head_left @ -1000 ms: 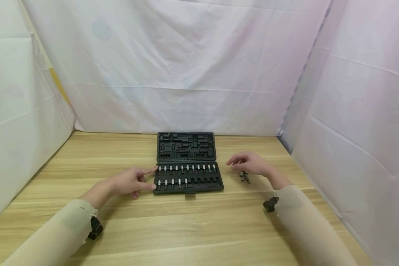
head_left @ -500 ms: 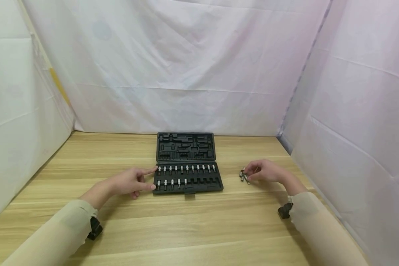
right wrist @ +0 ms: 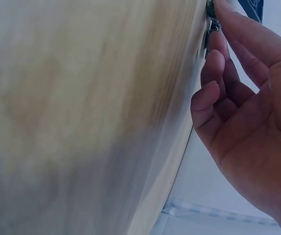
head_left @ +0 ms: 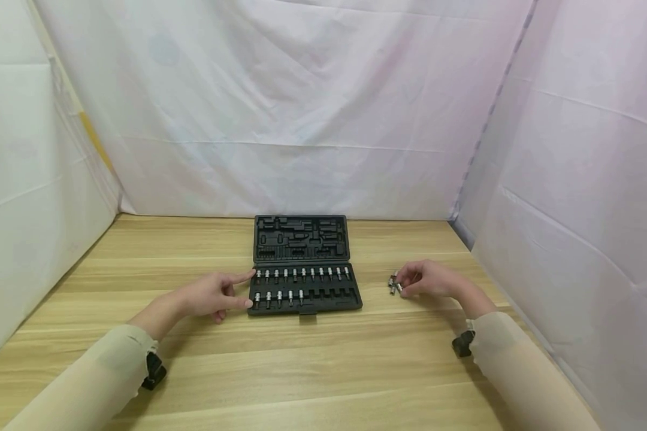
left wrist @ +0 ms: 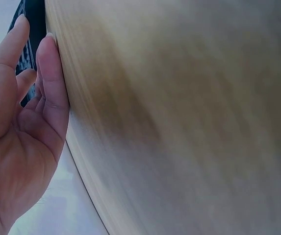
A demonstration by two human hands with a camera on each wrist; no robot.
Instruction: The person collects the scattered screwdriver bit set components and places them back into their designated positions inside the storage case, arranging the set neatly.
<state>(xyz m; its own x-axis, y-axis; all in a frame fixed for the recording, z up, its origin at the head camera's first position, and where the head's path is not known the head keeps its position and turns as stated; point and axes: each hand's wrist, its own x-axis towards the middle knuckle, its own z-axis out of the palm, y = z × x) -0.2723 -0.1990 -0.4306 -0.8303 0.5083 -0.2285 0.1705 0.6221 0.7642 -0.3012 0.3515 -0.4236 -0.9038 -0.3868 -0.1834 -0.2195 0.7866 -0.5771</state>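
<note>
An open black plastic case (head_left: pixel 323 285) lies on the table, with chrome bit sockets (head_left: pixel 291 295) along the back row and the left part of the front row. My left hand (head_left: pixel 210 294) touches the case's left edge with straight index finger and thumb; its other fingers are curled in. To the right of the case, my right hand (head_left: pixel 431 280) pinches a bit socket (head_left: pixel 399 288) between thumb and fingertips. Other loose bit sockets (head_left: pixel 392 287) lie right beside it. In the right wrist view, thumb and fingertips meet at a small metal bit socket (right wrist: pixel 215 24).
The case's lid (head_left: pixel 302 236), with moulded recesses, leans back behind the tray. Vacant slots (head_left: pixel 331 293) fill the front row's right part. White cloth walls (head_left: pixel 280 108) enclose the wooden table (head_left: pixel 302 365) at the back and both sides.
My right hand has moved right and toward me, from beside the case onto the loose bit sockets, and its fingers have come together on one. The left hand has stayed still.
</note>
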